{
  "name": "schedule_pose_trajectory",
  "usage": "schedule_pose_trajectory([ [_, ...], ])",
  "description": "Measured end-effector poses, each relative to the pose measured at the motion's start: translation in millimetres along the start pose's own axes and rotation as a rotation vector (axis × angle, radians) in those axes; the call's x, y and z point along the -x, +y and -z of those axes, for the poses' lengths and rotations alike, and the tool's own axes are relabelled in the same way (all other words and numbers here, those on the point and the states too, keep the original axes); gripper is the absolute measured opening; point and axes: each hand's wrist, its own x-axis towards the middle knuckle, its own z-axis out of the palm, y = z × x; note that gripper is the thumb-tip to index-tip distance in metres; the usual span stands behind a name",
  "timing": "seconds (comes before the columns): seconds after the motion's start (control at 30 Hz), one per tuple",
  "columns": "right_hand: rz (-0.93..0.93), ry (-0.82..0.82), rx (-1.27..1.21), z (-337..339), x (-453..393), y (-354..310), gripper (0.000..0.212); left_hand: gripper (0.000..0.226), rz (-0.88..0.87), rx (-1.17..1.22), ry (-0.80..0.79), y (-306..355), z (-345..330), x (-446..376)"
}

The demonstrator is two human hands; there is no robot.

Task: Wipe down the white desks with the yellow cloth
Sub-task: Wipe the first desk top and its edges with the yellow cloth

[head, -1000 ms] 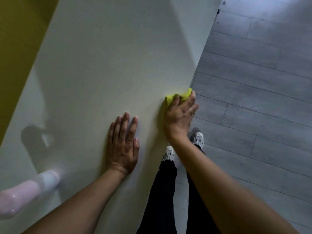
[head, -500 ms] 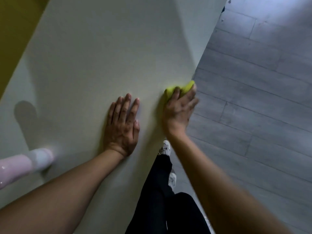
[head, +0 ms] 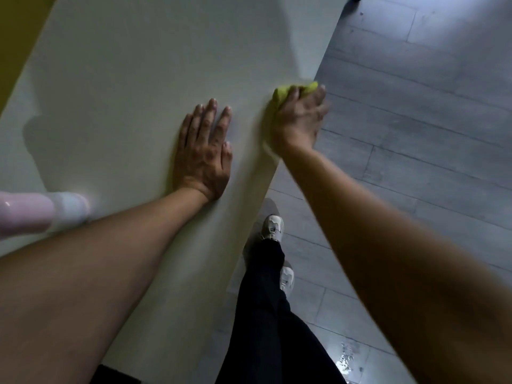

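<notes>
The white desk [head: 138, 79] fills the left and middle of the view. My right hand [head: 297, 120] grips the bunched yellow cloth [head: 282, 92] at the desk's right edge, where only the cloth's top shows past my fingers. My left hand [head: 203, 151] lies flat on the desk, fingers straight, a short way left of the cloth.
A pink and white bottle [head: 36, 214] lies on the desk at the far left, beside my left forearm. Grey plank floor [head: 415, 134] runs along the desk's right edge. My legs and pale shoes [head: 273, 227] stand below that edge. A yellow panel [head: 16, 37] borders the desk's upper left.
My right hand has slid the cloth forward along the desk's right edge. My left hand stays flat on the desk. My feet have stepped forward beside the desk.
</notes>
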Motion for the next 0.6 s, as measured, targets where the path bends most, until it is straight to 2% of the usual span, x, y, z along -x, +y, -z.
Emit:
schedule_pose_trajectory([
  [0.13, 0.070, 0.034, 0.050, -4, 8, 6, 0.062, 0.065, 0.014, 0.004, -0.019, 1, 2, 1],
  [0.27, 0.045, -0.096, 0.003, -16, 108, 61, 0.066, 0.064, 0.005, -0.005, -0.001, 1, 3, 0],
  [0.37, 0.070, -0.067, 0.054, -23, 166, 90, 0.067, 0.063, -0.002, -0.007, 0.000, 0, 4, 0],
  [0.6, 0.018, 0.022, 0.027, -23, 100, 52, 0.063, 0.063, -0.004, 0.040, 0.018, -1, 0, -2],
])
